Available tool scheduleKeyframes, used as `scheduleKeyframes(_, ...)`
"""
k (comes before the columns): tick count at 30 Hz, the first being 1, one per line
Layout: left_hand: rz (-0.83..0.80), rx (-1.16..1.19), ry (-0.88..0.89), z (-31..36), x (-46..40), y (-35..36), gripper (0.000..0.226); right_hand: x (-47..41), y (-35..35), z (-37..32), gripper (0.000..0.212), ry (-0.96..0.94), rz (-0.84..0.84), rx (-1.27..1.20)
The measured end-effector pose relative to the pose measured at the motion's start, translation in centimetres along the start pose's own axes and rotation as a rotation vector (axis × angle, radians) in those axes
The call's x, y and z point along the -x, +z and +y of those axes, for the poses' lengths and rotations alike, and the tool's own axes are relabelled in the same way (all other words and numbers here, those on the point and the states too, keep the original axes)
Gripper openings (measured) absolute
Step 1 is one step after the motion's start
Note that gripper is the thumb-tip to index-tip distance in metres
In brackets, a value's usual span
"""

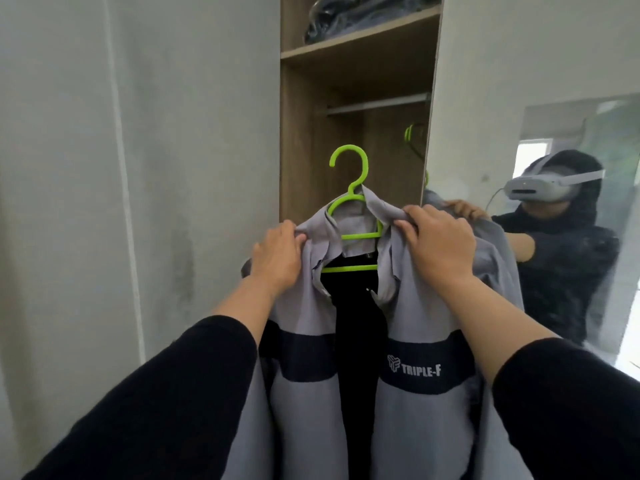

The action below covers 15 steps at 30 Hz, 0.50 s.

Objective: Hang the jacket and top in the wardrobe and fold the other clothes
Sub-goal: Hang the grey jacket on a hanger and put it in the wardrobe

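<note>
Grey jacket [415, 341] on green hanger [349, 188], shoulders pinched by left hand [277, 256] and right hand [438, 244].

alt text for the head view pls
Both hands, left and right, grip the shoulders of a grey jacket on a green hanger, held up before an open wardrobe below its rail.

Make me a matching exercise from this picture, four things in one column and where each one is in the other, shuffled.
Things:
1. hanger
2. rail
3. mirror
4. dark bundle

Places:
A. on the top shelf
B. on the door at right
C. inside the jacket collar
D. across the wardrobe, under the shelf

Pairs: 1-C, 2-D, 3-B, 4-A
</note>
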State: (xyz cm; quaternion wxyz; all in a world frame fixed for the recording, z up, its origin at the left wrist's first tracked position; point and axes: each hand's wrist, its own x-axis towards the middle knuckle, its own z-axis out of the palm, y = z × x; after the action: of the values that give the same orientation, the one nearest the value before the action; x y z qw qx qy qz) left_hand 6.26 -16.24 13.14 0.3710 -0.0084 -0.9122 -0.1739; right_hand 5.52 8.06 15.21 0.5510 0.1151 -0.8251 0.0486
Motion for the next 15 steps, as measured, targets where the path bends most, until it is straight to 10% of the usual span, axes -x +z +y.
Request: scheduleKeyframes(15,0.075,0.068,-0.037,-5.6,-20.6,10.8,0.031,-10.8,13.8,-2.9,0.026,0.036,0.009,0.106)
